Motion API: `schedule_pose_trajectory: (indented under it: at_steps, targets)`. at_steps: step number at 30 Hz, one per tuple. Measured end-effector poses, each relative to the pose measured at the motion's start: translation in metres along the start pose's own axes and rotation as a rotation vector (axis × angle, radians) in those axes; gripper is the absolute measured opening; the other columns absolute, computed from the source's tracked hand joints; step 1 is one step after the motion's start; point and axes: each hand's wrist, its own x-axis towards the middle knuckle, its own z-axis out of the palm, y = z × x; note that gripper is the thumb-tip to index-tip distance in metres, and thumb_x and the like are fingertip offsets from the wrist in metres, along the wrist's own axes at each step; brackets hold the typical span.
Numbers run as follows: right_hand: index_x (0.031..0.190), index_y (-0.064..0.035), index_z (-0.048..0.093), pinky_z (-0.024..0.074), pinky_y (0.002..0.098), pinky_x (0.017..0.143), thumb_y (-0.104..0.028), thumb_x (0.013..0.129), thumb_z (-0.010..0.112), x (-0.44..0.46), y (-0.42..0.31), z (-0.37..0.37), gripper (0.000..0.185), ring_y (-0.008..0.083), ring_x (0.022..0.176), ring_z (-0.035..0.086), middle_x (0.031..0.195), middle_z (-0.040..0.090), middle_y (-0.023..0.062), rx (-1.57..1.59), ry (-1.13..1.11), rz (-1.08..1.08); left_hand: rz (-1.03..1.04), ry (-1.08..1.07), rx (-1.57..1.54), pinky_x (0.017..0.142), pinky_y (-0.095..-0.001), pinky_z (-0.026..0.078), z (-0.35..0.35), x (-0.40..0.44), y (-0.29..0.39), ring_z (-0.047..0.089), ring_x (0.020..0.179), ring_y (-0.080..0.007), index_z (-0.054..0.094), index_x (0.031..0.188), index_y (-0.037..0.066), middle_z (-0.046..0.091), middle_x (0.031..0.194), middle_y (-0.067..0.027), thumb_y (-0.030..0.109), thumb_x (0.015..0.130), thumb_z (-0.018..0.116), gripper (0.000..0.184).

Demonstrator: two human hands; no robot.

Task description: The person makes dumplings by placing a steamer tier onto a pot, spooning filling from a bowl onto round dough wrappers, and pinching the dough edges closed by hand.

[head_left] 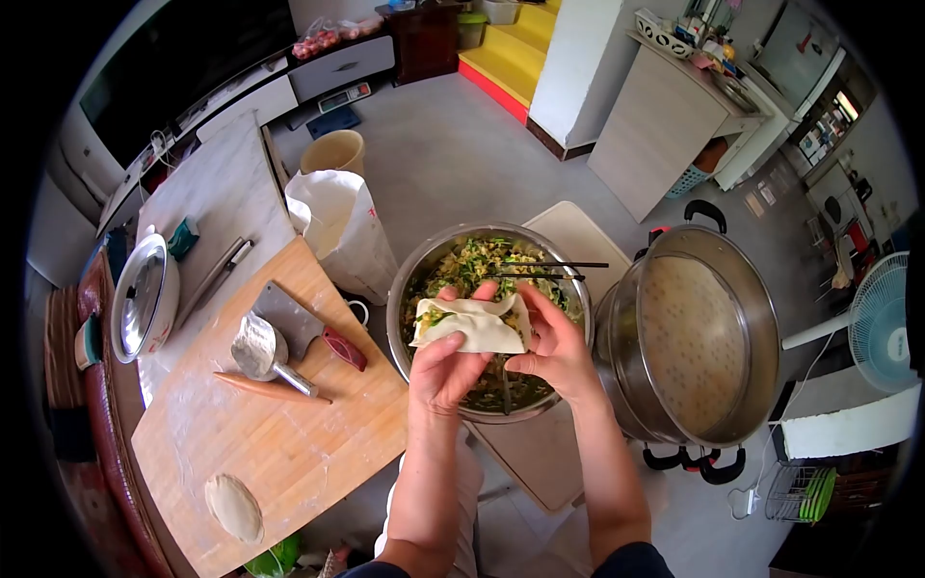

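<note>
A folded dough wrapper (pixel 482 329) with green and yellow filling showing at its left end is held up over a large metal bowl (pixel 397 332). My left hand (pixel 445 368) grips the wrapper from below on its left side, thumb on the front. At its right end my right hand (pixel 552 345) pinches the dough between thumb and fingers. Chopped vegetable filling (pixel 482 258) lies in the bowl, partly hidden behind my hands. A pair of dark chopsticks (pixel 568 265) rests across the bowl's right rim.
On the wooden board (pixel 356 433) lie a cleaver (pixel 286 313), a metal scoop (pixel 256 349), a rolling pin (pixel 270 386) and a dough piece (pixel 233 507). A large steamer pot (pixel 761 337) stands to the right, a white flour bag (pixel 347 231) behind the board, a fan (pixel 879 323) far right.
</note>
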Motion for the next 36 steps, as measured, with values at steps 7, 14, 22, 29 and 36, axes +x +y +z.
schedule_pose_trajectory:
  at_steps: [7, 14, 22, 29, 36]
  targets:
    - [0.126, 0.0054, 0.058, 0.0566, 0.0303, 0.085, 0.007, 0.082, 0.073, -0.023, 0.003, -0.003, 0.046, 0.0174, 0.097, 0.067, 0.109, 0.069, 0.0112, -0.123, 0.208, -0.037, 0.022, -0.013, 0.051, 0.107, -0.0610, 0.041, 0.004, 0.002, -0.009, 0.033, 0.140, -0.0457, 0.050, 0.128, 0.019, 0.048, 0.144, -0.0184, 0.001, 0.081, 0.069, 0.054]
    - [0.124, 0.0051, 0.061, 0.0565, 0.0283, 0.072, 0.005, 0.084, 0.071, -0.028, 0.018, -0.010, 0.041, 0.0162, 0.084, 0.067, 0.103, 0.070, 0.0120, 0.054, 0.254, -0.067, -0.016, 0.002, 0.076, 0.102, -0.0679, 0.042, -0.003, 0.004, -0.018, 0.034, 0.139, -0.0452, 0.050, 0.128, 0.019, 0.053, 0.136, -0.0165, 0.003, 0.080, 0.070, 0.054]
    - [0.125, 0.0051, 0.060, 0.0554, 0.0305, 0.071, 0.002, 0.087, 0.070, -0.031, 0.014, -0.009, 0.039, 0.0168, 0.082, 0.066, 0.100, 0.070, 0.0119, 0.256, 0.270, 0.029, 0.007, 0.024, 0.098, 0.113, -0.0609, 0.035, -0.006, 0.004, -0.024, 0.031, 0.141, -0.0452, 0.051, 0.128, 0.018, 0.053, 0.137, -0.0147, 0.002, 0.081, 0.069, 0.053]
    - [0.105, 0.0048, 0.064, 0.0536, 0.0263, 0.065, 0.006, 0.087, 0.068, -0.032, 0.023, -0.012, 0.019, 0.0136, 0.078, 0.065, 0.095, 0.066, 0.0077, 0.188, 0.329, -0.160, -0.023, 0.011, 0.101, 0.113, -0.0608, 0.035, -0.010, 0.007, -0.033, 0.030, 0.142, -0.0456, 0.051, 0.128, 0.018, 0.053, 0.138, -0.0149, 0.001, 0.082, 0.068, 0.052]
    - [0.099, 0.0052, 0.063, 0.0507, 0.0230, 0.062, 0.007, 0.088, 0.066, -0.033, 0.014, -0.005, 0.011, 0.0113, 0.076, 0.063, 0.094, 0.062, 0.0065, -0.171, 0.442, -0.270, -0.020, 0.095, 0.078, 0.114, -0.0602, 0.034, -0.006, 0.007, -0.039, 0.031, 0.141, -0.0448, 0.053, 0.127, 0.018, 0.053, 0.139, -0.0146, 0.000, 0.081, 0.069, 0.052]
